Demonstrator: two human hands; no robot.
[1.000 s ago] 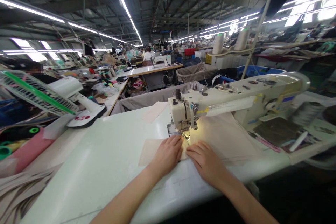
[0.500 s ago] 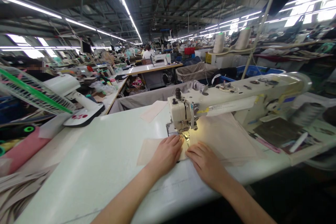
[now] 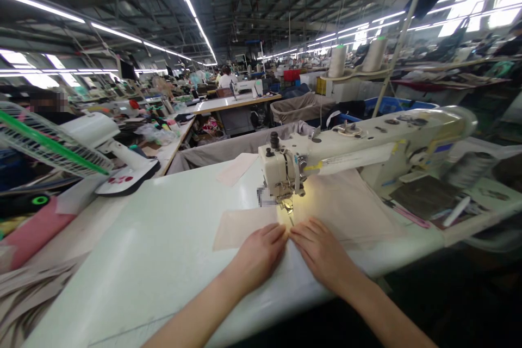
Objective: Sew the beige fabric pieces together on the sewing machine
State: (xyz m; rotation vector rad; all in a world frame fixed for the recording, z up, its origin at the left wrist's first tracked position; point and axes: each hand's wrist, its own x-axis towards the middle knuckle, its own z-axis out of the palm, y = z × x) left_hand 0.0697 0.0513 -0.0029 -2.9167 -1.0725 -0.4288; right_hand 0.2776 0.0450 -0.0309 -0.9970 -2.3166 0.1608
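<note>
My left hand (image 3: 258, 254) lies flat, fingers together and stretched, on a pale beige fabric piece (image 3: 240, 226) just in front of the needle of a white sewing machine (image 3: 359, 152). Beside it my right hand (image 3: 322, 253) also lies flat on the fabric, and the fingertips of the two hands nearly meet under the lit needle area (image 3: 287, 209). More of the beige fabric (image 3: 346, 206) spreads to the right under the machine arm. Neither hand grips anything.
A white desk fan (image 3: 81, 144) stands at the table's left edge, with pink cloth (image 3: 32, 228) and thread spools beside it. A small fabric piece (image 3: 236, 168) lies behind the machine. Two thread cones (image 3: 354, 57) stand on a rack. A person sits far back.
Both hands have slid a little back toward me along the fabric, away from the needle. More beige fabric shows to the left of the needle.
</note>
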